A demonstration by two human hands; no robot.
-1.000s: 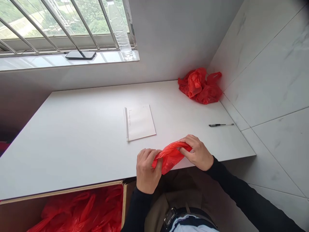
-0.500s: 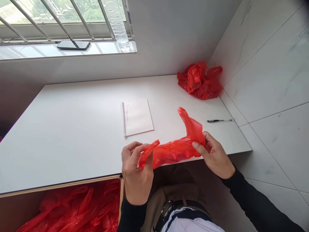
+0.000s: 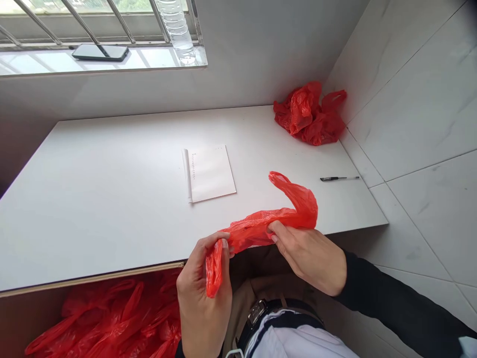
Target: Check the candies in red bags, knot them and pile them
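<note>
A red plastic bag [image 3: 265, 223], bunched into a long strip, is stretched between both hands above the near edge of the white table [image 3: 112, 189]. My left hand [image 3: 203, 293] pinches its left end, which hangs down over my palm. My right hand [image 3: 309, 256] grips the strip near its middle, fingers closed round it; the bag's right end curls up beyond the fingers.
A small white notepad [image 3: 209, 172] lies mid-table and a black pen [image 3: 338, 178] near the right edge. Crumpled red bags [image 3: 311, 117] sit in the far right corner. A cardboard box [image 3: 93, 318] of red bags stands below left. A phone [image 3: 100, 51] and a water bottle [image 3: 175, 25] are on the windowsill.
The crumpled bag has been drawn out into a long strip. My hands moved apart, then my right hand slid inward toward the strip's middle. My left hand dropped lower with the bag's end dangling.
</note>
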